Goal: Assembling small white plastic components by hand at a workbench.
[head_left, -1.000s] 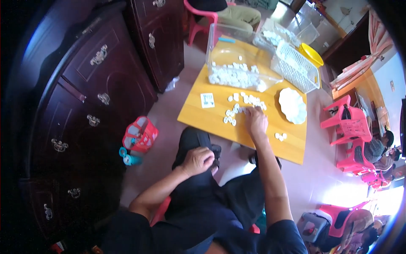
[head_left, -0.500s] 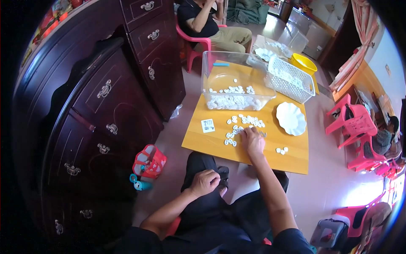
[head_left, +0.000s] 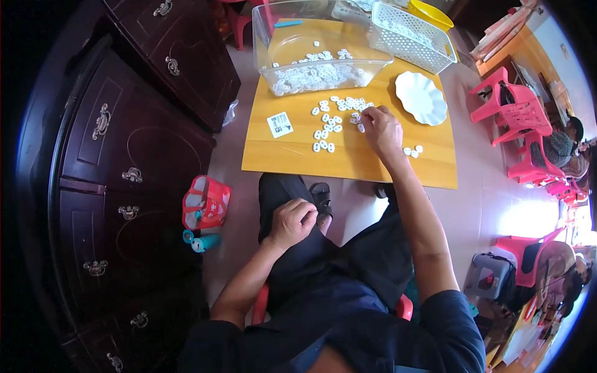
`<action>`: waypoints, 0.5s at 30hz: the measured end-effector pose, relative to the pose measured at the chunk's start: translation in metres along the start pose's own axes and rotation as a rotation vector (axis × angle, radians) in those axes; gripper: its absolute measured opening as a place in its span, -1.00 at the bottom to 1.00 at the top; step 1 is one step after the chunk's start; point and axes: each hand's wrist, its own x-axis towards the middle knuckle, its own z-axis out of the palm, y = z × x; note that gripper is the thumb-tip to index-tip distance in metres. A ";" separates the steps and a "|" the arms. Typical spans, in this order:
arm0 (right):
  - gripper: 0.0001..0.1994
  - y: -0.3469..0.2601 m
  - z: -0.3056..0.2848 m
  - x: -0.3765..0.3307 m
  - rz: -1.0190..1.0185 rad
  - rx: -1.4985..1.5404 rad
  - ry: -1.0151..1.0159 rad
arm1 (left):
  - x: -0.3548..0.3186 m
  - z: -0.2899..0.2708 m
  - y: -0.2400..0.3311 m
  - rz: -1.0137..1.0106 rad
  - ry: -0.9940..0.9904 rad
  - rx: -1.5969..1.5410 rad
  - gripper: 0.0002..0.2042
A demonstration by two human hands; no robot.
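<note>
I sit at a low yellow table point(head_left: 373, 165) strewn with several small white pieces point(head_left: 329, 121). My right hand point(head_left: 380, 129) reaches over the table's middle, fingers curled on the pieces at the pile's right edge; whether it pinches one I cannot tell. A couple of pieces point(head_left: 413, 150) lie just right of that wrist. My left hand point(head_left: 292, 221) rests loosely closed on my left knee, holding nothing visible. A clear plastic bin point(head_left: 314, 43) with many white pieces stands at the table's far side. A white scalloped plate point(head_left: 421, 97) lies empty at the right.
A white perforated basket point(head_left: 410, 34) and a yellow bowl point(head_left: 432, 12) stand beyond the plate. A small printed card point(head_left: 280, 124) lies on the table's left. Dark wooden cabinets point(head_left: 124, 155) line the left. A red bag point(head_left: 205, 202) sits on the floor. Pink plastic chairs point(head_left: 513, 105) stand right.
The view has tilted down and closer to the table. My right hand stays at the pile of white pieces; my left hand stays on my knee.
</note>
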 end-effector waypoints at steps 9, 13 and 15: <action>-0.87 -0.014 0.010 0.016 -0.102 -0.122 -0.144 | -0.001 -0.009 -0.001 -0.027 0.009 -0.028 -0.90; -0.84 -0.022 0.007 0.024 -0.087 -0.180 -0.245 | -0.002 -0.011 0.001 -0.025 0.023 -0.030 -0.91; -0.82 -0.022 0.002 0.025 -0.107 -0.205 -0.292 | -0.003 -0.009 0.002 -0.031 0.023 -0.026 -0.91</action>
